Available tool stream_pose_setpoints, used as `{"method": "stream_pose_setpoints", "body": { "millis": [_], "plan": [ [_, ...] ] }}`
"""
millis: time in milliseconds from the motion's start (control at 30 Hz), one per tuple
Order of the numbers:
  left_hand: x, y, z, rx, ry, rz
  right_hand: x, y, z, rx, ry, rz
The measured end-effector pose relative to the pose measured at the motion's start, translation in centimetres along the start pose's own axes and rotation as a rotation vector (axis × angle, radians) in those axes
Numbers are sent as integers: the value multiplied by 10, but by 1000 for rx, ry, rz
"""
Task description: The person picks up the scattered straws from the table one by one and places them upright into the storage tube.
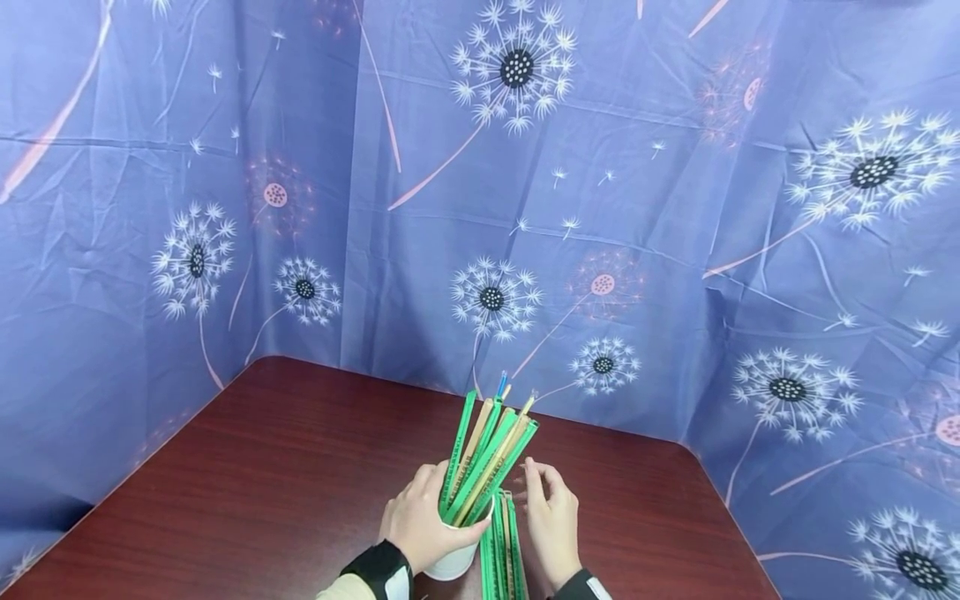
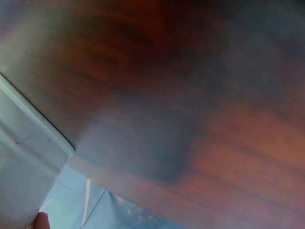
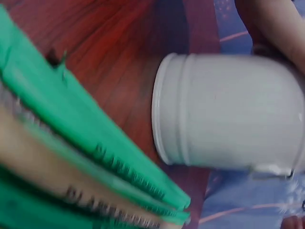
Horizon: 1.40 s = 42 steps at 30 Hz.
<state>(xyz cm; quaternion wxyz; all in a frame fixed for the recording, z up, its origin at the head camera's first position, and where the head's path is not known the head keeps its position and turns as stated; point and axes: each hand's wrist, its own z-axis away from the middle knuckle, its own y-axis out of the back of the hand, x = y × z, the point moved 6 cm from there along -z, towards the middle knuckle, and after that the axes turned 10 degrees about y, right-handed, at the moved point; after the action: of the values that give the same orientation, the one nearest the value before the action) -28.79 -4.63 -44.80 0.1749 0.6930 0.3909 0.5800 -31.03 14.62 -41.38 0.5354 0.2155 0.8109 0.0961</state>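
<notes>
My left hand [image 1: 427, 517] grips a small white pail [image 1: 452, 562], thumb along its rim. Long slim green and tan wrapped sticks [image 1: 487, 462] with printed lettering stand in it, leaning right, and hide part of the hand. A blue tip [image 1: 502, 385] pokes above them. My right hand [image 1: 553, 521] is just right of the pail, fingers loosely bent, with nothing visible in them. Between the pail and this hand lies a second row of green and tan wrapped sticks [image 1: 501, 542]. The right wrist view shows the pail's ribbed base and these sticks [image 3: 95, 124] up close.
The dark red-brown wooden table [image 1: 247, 467] has rounded far corners. Blue cloth [image 1: 420, 250] with a dandelion print hangs behind it and along both sides. The left wrist view shows mostly blurred tabletop [image 2: 238, 157], with the pail's side [image 2: 24, 157] at its left edge.
</notes>
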Motion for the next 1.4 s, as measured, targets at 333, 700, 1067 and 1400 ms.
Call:
{"method": "stream_pose_setpoints", "body": {
  "millis": [333,700,1067,1400],
  "plan": [
    [1,0,0,-21,-3,14,44,0,3,-271,-36,237],
    [4,-1,1,-27,-7,29,66,-8,17,-461,-101,272],
    [4,-2,1,-25,-7,8,64,3,11,-359,-120,200],
    [1,-1,0,-6,2,7,28,21,-10,-229,-124,104]
  ]
}}
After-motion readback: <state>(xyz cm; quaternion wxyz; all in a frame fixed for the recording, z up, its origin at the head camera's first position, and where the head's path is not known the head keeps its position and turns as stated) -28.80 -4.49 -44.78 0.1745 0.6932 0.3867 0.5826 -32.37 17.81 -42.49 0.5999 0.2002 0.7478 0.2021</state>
